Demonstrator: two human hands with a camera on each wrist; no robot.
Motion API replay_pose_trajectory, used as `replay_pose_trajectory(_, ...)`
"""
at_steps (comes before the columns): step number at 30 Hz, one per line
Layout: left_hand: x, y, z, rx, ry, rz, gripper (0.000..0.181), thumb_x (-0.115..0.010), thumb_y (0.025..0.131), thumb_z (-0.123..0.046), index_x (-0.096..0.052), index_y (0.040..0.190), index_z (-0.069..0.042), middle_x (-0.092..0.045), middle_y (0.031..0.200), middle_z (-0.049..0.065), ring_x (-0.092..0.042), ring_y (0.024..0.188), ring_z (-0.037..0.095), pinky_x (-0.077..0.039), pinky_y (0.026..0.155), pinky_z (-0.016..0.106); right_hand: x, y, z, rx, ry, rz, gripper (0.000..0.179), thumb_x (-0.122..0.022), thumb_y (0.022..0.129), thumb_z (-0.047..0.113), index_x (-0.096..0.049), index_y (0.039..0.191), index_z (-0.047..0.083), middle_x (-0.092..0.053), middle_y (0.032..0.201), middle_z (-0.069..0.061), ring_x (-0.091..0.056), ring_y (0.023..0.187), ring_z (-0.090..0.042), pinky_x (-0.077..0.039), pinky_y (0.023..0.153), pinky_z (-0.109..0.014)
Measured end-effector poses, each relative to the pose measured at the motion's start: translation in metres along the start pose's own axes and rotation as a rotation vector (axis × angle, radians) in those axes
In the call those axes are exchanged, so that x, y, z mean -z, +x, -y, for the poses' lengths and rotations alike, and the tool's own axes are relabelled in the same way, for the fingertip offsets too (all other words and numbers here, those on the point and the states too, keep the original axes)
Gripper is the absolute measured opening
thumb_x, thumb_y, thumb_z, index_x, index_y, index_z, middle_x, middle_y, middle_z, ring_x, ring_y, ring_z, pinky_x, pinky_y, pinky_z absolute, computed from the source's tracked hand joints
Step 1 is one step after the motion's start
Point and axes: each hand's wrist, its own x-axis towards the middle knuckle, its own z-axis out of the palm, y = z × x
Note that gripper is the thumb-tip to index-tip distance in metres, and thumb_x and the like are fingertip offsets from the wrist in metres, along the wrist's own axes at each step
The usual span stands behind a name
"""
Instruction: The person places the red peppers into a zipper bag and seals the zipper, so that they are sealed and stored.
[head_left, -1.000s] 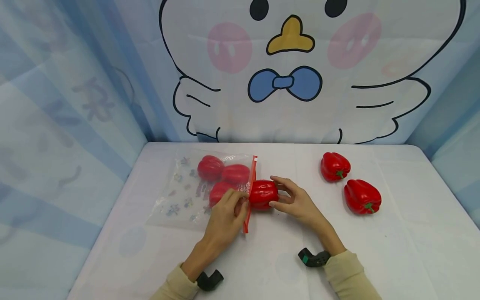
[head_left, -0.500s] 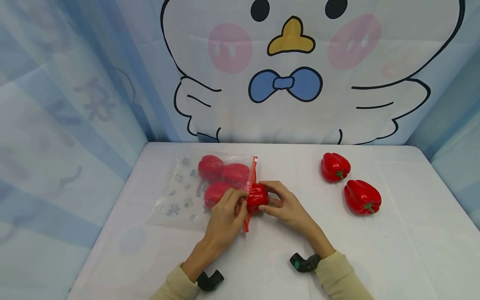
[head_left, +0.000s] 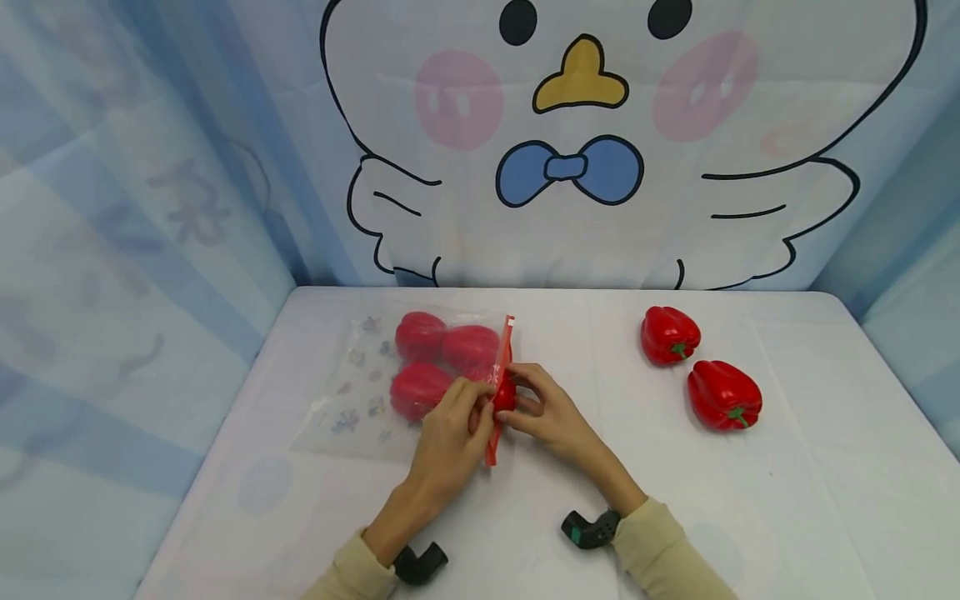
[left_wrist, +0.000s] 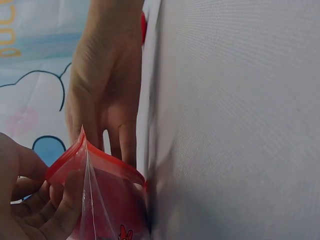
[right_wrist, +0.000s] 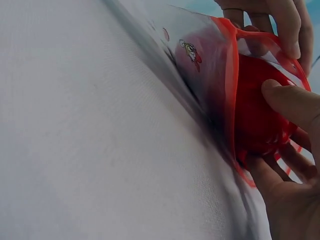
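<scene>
A clear zip bag [head_left: 337, 429] with a red zip edge lies flat on the left half of the table, its mouth facing right. Inside it are 3 red bell peppers [head_left: 420, 335], seen through the plastic. My left hand [head_left: 448, 433] pinches the bag's upper edge at the mouth and holds it raised. With my right hand [head_left: 553, 421] I grip another red bell pepper [right_wrist: 260, 107], most of it within the mouth. The right wrist view shows thumb and fingers around its near end. In the left wrist view the plastic covers this pepper.
Two more red bell peppers, one farther back [head_left: 670, 335] and one nearer [head_left: 724, 395], lie on the right of the white table [head_left: 810, 500]. A printed curtain [head_left: 570, 242] hangs behind the table's back edge.
My right hand has moved left, pushing the bell pepper from outside the mouth into the bag. A pepper inside has shifted left. The left hand keeps its place on the edge.
</scene>
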Motion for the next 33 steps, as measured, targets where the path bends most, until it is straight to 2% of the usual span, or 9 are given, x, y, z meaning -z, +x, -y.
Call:
replay_pose_trajectory(10, -0.001, 0.001, 0.002, -0.027, 0.009, -0.027, 0.020, -0.068, 0.096, -0.003, -0.067, 0.115, -0.007, -0.058, 0.093, -0.001, -0.051, 0.072, 0.005, -0.048, 0.060, 0.014, -0.012, 0.007, -0.006, 0.029, -0.040, -0.003, 0.059, -0.074, 0.092, -0.001, -0.051, 0.146, 0.007, -0.053, 0.140, -0.014, -0.052, 0.133, -0.030, -0.053, 0.109, -0.035)
replay_pose_trajectory(16, -0.001, 0.001, 0.002, -0.033, 0.016, -0.040, 0.020, -0.068, 0.096, -0.002, -0.068, 0.115, -0.006, -0.059, 0.093, 0.000, -0.050, 0.071, 0.004, -0.047, 0.059, 0.014, -0.019, 0.007, -0.003, 0.064, -0.161, -0.056, 0.060, -0.079, 0.087, -0.002, -0.055, 0.142, 0.006, -0.061, 0.128, -0.012, -0.061, 0.115, -0.027, -0.059, 0.096, -0.033)
replay_pose_trajectory(19, -0.001, 0.000, 0.002, -0.035, 0.019, -0.045, 0.020, -0.070, 0.095, -0.002, -0.068, 0.115, -0.005, -0.060, 0.093, 0.000, -0.050, 0.071, 0.004, -0.047, 0.059, 0.014, -0.021, 0.006, -0.003, 0.057, -0.166, -0.067, 0.061, -0.079, 0.086, -0.004, -0.055, 0.141, 0.005, -0.062, 0.125, -0.012, -0.061, 0.109, -0.027, -0.060, 0.091, -0.033)
replay_pose_trajectory(25, 0.000, 0.001, 0.001, -0.028, 0.017, -0.041, 0.020, -0.071, 0.095, -0.002, -0.069, 0.115, -0.004, -0.061, 0.094, 0.000, -0.051, 0.071, 0.006, -0.046, 0.059, 0.014, -0.025, 0.005, -0.002, 0.030, -0.144, -0.060, 0.058, -0.077, 0.087, -0.006, -0.054, 0.139, 0.002, -0.061, 0.121, -0.016, -0.061, 0.111, -0.028, -0.062, 0.091, -0.034)
replay_pose_trajectory(33, -0.001, 0.001, 0.001, -0.024, 0.018, -0.047, 0.019, -0.070, 0.096, -0.003, -0.069, 0.115, -0.005, -0.061, 0.095, 0.001, -0.052, 0.071, 0.005, -0.047, 0.059, 0.014, -0.027, 0.004, 0.000, 0.030, -0.172, -0.055, 0.050, -0.076, 0.087, -0.006, -0.058, 0.132, 0.006, -0.060, 0.117, -0.011, -0.060, 0.111, -0.026, -0.061, 0.091, -0.030)
